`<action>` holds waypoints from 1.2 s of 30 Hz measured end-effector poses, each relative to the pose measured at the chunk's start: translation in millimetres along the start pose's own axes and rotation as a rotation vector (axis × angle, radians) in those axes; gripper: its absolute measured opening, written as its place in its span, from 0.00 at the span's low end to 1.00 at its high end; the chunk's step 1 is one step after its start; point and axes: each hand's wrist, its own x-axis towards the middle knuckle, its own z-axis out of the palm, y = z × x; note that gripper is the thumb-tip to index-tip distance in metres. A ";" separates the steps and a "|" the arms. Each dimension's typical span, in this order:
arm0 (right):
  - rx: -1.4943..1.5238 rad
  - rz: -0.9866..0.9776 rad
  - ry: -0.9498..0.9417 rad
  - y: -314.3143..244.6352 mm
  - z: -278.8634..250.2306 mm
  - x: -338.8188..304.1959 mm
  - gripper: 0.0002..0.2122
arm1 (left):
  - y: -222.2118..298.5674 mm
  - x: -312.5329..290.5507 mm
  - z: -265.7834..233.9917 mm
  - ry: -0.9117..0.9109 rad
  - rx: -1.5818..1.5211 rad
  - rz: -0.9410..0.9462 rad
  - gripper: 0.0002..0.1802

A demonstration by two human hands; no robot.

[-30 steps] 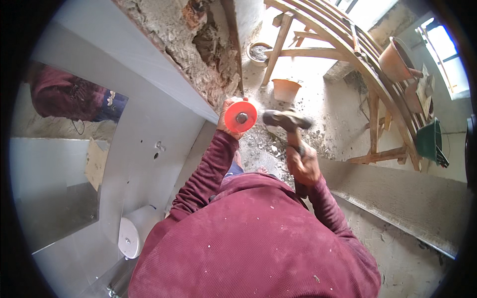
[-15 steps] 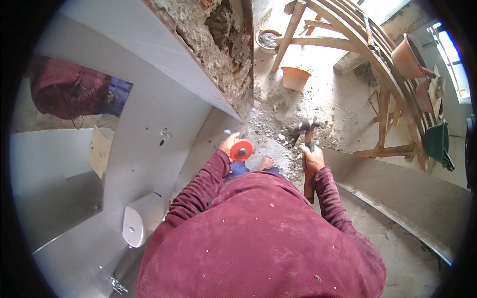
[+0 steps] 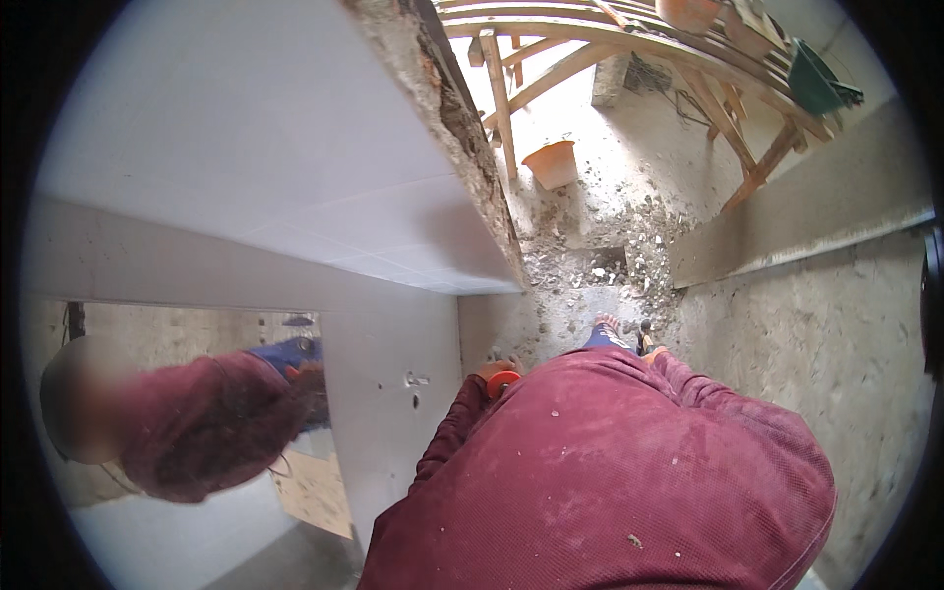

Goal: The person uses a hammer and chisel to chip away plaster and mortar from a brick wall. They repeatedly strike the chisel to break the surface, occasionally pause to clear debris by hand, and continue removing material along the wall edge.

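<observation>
My left hand [image 3: 495,369] is closed around a chisel with a round red hand guard [image 3: 502,383]. It is held low beside my body, near the grey wall panel, and its blade is hidden. On the other side, my right hand [image 3: 657,354] grips a hammer [image 3: 645,337], whose dark head shows just beyond my fingers. Most of its handle is hidden behind my sleeve and body. Between the two hands, my bare foot [image 3: 607,323] stands at the edge of the rubble.
Broken rubble [image 3: 644,246] lies ahead on the floor. Beyond it are an orange bucket [image 3: 552,164] and a curved wooden frame [image 3: 590,37]. A wall with a rough broken edge [image 3: 492,182] rises at left, beside a mirror [image 3: 197,413]. A low concrete wall [image 3: 796,221] stands at right.
The view has turned and shifted, so the frame and bucket sit higher up. Both hands are now closer to my body and partly hidden, still holding the chisel and hammer.
</observation>
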 end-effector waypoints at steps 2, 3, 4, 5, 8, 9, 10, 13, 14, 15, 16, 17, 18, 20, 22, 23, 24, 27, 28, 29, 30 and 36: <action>0.365 0.213 0.152 -30.7 15.1 -9.6 0.26 | -19.5 -24.1 -7.5 0.055 -0.104 0.073 0.23; 0.546 0.311 0.217 -55.5 18.6 -18.5 0.26 | -38.6 -26.9 -5.7 0.026 -0.077 0.064 0.24; 0.533 0.285 0.290 -73.8 22.0 -24.6 0.25 | -53.6 -27.4 -5.9 -0.013 -0.050 0.072 0.24; 0.523 0.270 0.360 -87.4 26.2 -28.7 0.23 | -63.5 -31.4 -8.4 -0.008 -0.071 0.079 0.24; 0.435 0.165 0.398 -125.2 9.5 -66.1 0.22 | -90.7 -47.3 -7.8 -0.014 -0.355 0.049 0.25; 0.391 0.137 0.372 -135.2 3.0 -75.1 0.21 | -98.2 -51.1 -6.4 -0.035 -0.591 0.008 0.25; 0.347 0.107 0.350 -146.1 -6.5 -85.2 0.21 | -99.3 -48.8 -14.4 -0.049 -0.640 -0.004 0.24; 0.642 -0.086 0.600 -180.8 -42.2 -134.6 0.18 | -98.5 -46.7 -37.3 -0.074 -0.439 0.032 0.24; 0.764 -0.124 0.758 -178.3 -42.0 -99.4 0.15 | -95.1 -43.2 -43.7 -0.083 -0.317 0.063 0.24; 0.953 -0.443 0.850 -196.4 -71.9 -121.4 0.11 | -98.0 -50.3 -42.4 -0.070 -0.217 0.069 0.24; 1.164 -0.413 0.836 -217.0 -102.1 -151.4 0.12 | -101.1 -56.4 -39.4 -0.063 -0.118 0.078 0.23; 1.254 -0.634 0.888 -227.0 -129.3 -161.9 0.13 | -108.9 -54.7 -36.7 -0.057 -0.111 0.083 0.23; 1.260 -0.667 0.903 -245.3 -158.5 -208.7 0.16 | -127.9 -51.8 -29.3 -0.036 -0.114 0.072 0.23; 1.286 -0.858 1.103 -263.3 -202.2 -259.9 0.17 | -139.1 -51.0 -28.0 -0.047 -0.211 -0.010 0.23; 1.237 -0.899 1.451 -281.2 -236.0 -281.0 0.15 | -135.0 -50.2 -28.2 -0.076 -0.427 -0.181 0.22; 1.234 -0.894 1.479 -286.2 -245.1 -287.9 0.14 | -139.0 -52.9 -21.8 -0.025 -0.346 -0.211 0.21; 1.227 -0.894 1.512 -289.4 -254.7 -291.8 0.13 | -145.0 -54.1 -15.7 0.031 -0.263 -0.237 0.21; 1.254 -0.837 1.575 -307.1 -267.6 -236.4 0.12 | -117.0 -50.1 -25.0 0.014 -0.332 -0.293 0.22; 1.074 -0.712 1.349 -305.6 -268.3 -217.9 0.15 | -100.7 -53.5 -30.6 -0.018 -0.410 -0.318 0.23; 1.017 -0.617 1.155 -309.7 -266.5 -204.9 0.17 | -108.4 -58.5 -24.0 0.016 -0.315 -0.234 0.24; 0.959 -0.530 0.968 -313.6 -265.7 -195.3 0.19 | -132.4 -64.5 -13.6 0.051 -0.208 -0.153 0.25; 1.188 -0.869 1.307 -281.5 -263.2 -229.2 0.16 | -129.6 -44.5 -17.6 0.043 -0.360 -0.348 0.29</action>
